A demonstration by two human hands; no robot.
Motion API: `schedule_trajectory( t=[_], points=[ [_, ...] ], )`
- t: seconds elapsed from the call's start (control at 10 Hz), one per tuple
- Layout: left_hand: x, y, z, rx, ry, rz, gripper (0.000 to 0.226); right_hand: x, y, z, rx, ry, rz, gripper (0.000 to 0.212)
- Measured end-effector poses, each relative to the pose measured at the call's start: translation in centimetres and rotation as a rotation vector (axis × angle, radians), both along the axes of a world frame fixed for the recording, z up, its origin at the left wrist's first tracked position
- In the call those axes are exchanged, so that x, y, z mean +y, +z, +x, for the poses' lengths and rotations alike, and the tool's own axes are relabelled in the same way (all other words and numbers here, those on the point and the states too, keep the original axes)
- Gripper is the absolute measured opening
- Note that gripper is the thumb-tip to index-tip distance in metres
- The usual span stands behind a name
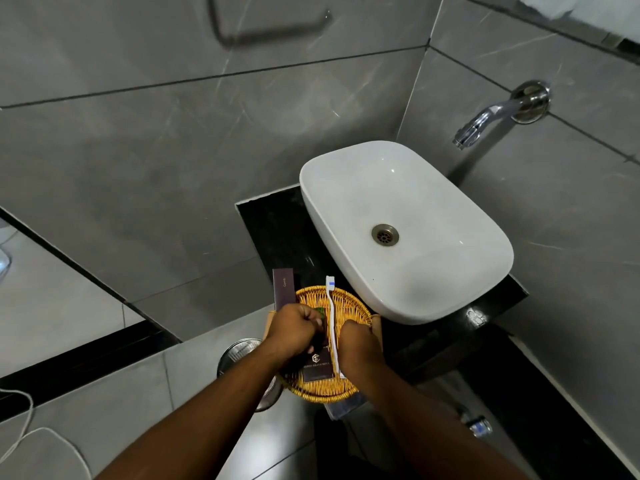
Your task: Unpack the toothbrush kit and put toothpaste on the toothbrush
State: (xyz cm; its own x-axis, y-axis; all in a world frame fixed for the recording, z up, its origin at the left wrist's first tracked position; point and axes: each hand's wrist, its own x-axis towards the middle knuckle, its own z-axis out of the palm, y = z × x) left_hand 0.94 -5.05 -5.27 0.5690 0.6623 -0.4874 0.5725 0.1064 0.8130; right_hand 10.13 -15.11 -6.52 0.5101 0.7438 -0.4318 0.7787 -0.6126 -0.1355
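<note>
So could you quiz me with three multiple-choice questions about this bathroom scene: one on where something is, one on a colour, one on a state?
1. Where does the toothbrush lie?
A. in the sink
B. across the wicker basket
C. on the floor

2. What colour is the sink?
A. white
B. black
C. green

3. Is water running from the faucet?
A. yes, a strong stream
B. a thin trickle
C. none visible

Answers: 1 B, its handle crosses the basket; 2 A, the basin is plainly white; 3 C, no stream shows below the spout.

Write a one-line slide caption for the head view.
Both hands, left and right, work over a wicker basket holding a white toothbrush, beside a sink.
</note>
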Motion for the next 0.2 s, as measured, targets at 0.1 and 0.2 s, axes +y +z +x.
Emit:
schedule_trajectory(
  t=[0.1,0.2],
  points=[
    [0.4,0.5,-0.6,0.011,-0.009,0.033,0.017,-0.1,1.0,-0.1,0.046,-0.029,0.008,0.028],
    [0.9,1.3,-1.3,-0.014,-0.032,0.085,0.014,0.6,3.2,0.7,0.103,-0.085,0.129,0.021]
  ],
)
